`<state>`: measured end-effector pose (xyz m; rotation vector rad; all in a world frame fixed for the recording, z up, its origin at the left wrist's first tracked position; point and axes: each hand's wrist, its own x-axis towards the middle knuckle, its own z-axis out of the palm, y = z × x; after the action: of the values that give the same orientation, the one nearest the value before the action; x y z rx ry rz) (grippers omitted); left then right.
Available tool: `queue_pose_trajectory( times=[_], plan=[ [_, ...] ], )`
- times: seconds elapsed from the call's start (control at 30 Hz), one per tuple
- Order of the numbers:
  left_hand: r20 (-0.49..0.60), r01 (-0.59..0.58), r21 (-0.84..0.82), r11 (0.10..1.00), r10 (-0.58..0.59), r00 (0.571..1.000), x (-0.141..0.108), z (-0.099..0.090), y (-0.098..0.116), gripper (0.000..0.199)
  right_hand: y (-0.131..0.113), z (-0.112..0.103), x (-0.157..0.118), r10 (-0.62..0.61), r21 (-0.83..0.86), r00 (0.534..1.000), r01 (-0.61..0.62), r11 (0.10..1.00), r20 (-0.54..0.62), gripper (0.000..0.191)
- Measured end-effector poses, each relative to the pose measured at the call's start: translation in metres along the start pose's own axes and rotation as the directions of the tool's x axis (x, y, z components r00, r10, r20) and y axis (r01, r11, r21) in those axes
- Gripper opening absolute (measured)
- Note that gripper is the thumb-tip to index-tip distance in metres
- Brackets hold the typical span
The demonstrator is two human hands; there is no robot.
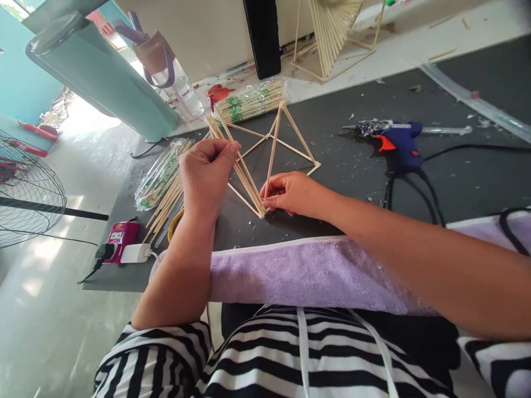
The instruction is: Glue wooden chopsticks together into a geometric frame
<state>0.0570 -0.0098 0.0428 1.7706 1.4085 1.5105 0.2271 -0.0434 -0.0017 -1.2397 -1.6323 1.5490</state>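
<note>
A frame of thin wooden sticks (272,149) stands on the dark table mat, its uprights meeting in a peak. On its left side, several sticks lean in a slanted row (248,179) that converges at the near bottom corner. My left hand (207,174) is closed, thumb and forefinger pinching a wooden stick in the upper part of this row. Low at the near corner, my right hand (292,193) pinches the frame where the stick ends come together. Its fingertips partly hide that joint.
A blue glue gun (400,141) with its cable lies at the right. Bagged sticks (251,102) and loose sticks (168,207) lie behind and left. A tall teal bottle (103,77), a clear bottle (182,91), a pink power adapter (120,240) and a purple towel (290,273) surround the work.
</note>
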Motion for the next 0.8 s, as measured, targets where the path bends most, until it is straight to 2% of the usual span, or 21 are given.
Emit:
queue_pose_trajectory(
  times=[0.23, 0.43, 0.53, 0.67, 0.8],
  plan=[
    [-0.041, 0.012, -0.01, 1.0, -0.013, 0.999, 0.001, 0.002, -0.001, 0.009, 0.002, 0.006, 0.003, -0.028, -0.053, 0.998, 0.025, 0.998, -0.056, 0.006],
    [-0.017, -0.007, 0.07, 0.998, 0.008, 1.0, -0.001, 0.001, 0.003, 0.009, 0.008, 0.008, 0.005, -0.092, -0.052, 0.994, 0.088, 0.995, -0.066, 0.006],
    [-0.015, 0.023, 0.102, 0.994, -0.022, 1.0, -0.004, 0.0, 0.007, 0.008, 0.009, 0.011, 0.005, -0.067, -0.071, 0.995, 0.062, 0.996, -0.068, 0.008],
    [-0.076, 0.071, 0.116, 0.991, -0.063, 0.995, -0.008, 0.001, 0.009, 0.008, 0.011, 0.014, 0.007, -0.074, -0.104, 0.993, 0.064, 0.992, -0.088, 0.007],
    [-0.102, 0.066, 0.159, 0.985, -0.05, 0.994, -0.01, 0.003, 0.005, 0.009, 0.013, 0.015, 0.008, -0.107, -0.13, 0.99, 0.095, 0.987, -0.086, 0.007]
  ],
)
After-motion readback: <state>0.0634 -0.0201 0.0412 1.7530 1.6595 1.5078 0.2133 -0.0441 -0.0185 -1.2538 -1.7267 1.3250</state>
